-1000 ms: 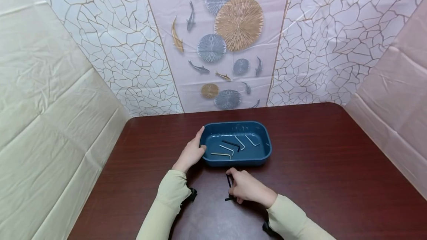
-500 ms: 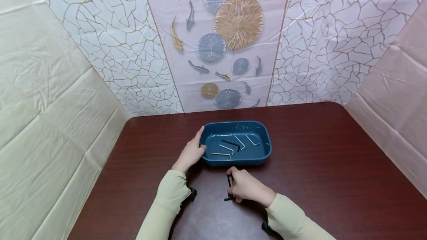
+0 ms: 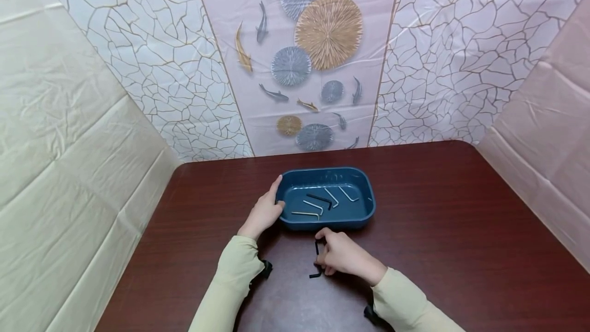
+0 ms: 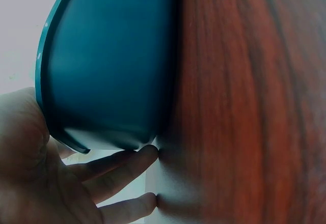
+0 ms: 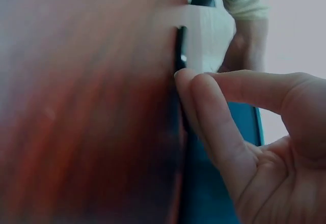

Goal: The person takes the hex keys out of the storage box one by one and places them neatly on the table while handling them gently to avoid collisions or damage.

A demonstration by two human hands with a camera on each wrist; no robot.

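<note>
A blue rectangular tray (image 3: 338,224) stands on the table with several L-shaped hex keys lying in it, one of them a black hex key (image 3: 318,199). My left hand (image 3: 264,213) holds the tray's left end, thumb over the rim. In the left wrist view the other fingers (image 4: 130,175) reach down outside the wall to the tabletop. In front of the tray, another black hex key (image 3: 315,275) is low over the table, its short leg pointing left. My right hand (image 3: 343,255) pinches its long leg; the fingertips partly cover it.
The reddish-brown table (image 3: 438,219) extends on both sides of the tray. Patterned cloth (image 3: 322,91) hangs behind its back edge, and plain cloth walls flank it at left (image 3: 92,193) and right (image 3: 534,168).
The right hand has shifted slightly toward the tray, and more of the black hex key's bend shows below the fingers. The left hand and the tray have stayed put.
</note>
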